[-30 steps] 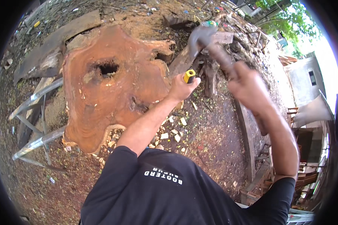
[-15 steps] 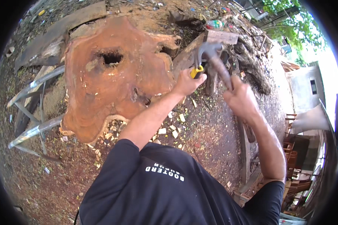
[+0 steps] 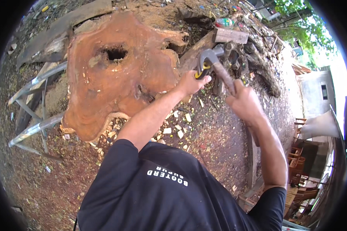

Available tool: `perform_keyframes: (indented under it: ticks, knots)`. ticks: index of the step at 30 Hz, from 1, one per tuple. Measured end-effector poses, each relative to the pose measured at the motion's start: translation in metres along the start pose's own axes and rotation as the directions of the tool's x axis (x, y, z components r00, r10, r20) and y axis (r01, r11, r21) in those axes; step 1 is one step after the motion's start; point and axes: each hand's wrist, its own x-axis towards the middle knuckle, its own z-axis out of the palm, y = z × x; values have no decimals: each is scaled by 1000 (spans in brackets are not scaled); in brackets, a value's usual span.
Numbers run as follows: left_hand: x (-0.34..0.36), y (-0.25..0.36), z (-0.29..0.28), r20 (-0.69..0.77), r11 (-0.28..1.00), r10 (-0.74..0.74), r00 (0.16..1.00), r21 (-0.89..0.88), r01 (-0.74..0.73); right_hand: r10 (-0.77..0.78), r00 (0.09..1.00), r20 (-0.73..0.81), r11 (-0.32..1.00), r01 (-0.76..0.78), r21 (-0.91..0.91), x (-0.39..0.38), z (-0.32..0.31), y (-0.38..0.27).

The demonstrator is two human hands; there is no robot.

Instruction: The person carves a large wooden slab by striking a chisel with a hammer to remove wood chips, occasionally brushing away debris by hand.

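Observation:
A claw hammer (image 3: 221, 71) is in my right hand (image 3: 245, 101), its fingers wrapped round the wooden handle. The metal head is over the butt of a chisel (image 3: 202, 72) with a yellow and black handle; whether they touch I cannot tell. My left hand (image 3: 192, 83) is closed round that chisel, and its blade is hidden. Just left of it spreads a large reddish-brown wood slab (image 3: 104, 90) with a wavy outline and dark hollows. My left forearm crosses above the slab's lower right edge.
Pale wood chips (image 3: 175, 129) litter the ground below the slab. Metal legs (image 3: 42, 82) stick out at its left. Beyond my hands are a squared wood block (image 3: 231, 35), a gnarled log (image 3: 260, 67) and a plastic bottle (image 3: 224, 22). Wooden furniture (image 3: 297, 163) stands far right.
The hammer head has come down and left, from beside the chisel's butt to over it, with my right hand shifting slightly. My left hand stays closed on the chisel.

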Motion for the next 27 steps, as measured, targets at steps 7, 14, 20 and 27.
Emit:
perform_keyframes:
  ticks: [7, 14, 20, 27]
  knots:
    - [-16, -7, -25, -11, 999, -54, 998, 0, 54, 133, 629, -766, 910, 229, 346, -47, -111, -12]
    - [-15, -1, -20, 38, 1000, -31, 999, -2, 32, -43, 967, -250, 999, 40, -18, -29, 4, -6]
    - [-9, -12, -19, 54, 996, -85, 995, -18, 86, 42, 970, -241, 983, 3, 183, -31, -46, -11]
    - [-8, 0, -16, 98, 997, -68, 993, -26, 71, -12, 587, -810, 724, 563, 398, -65, -145, -10]
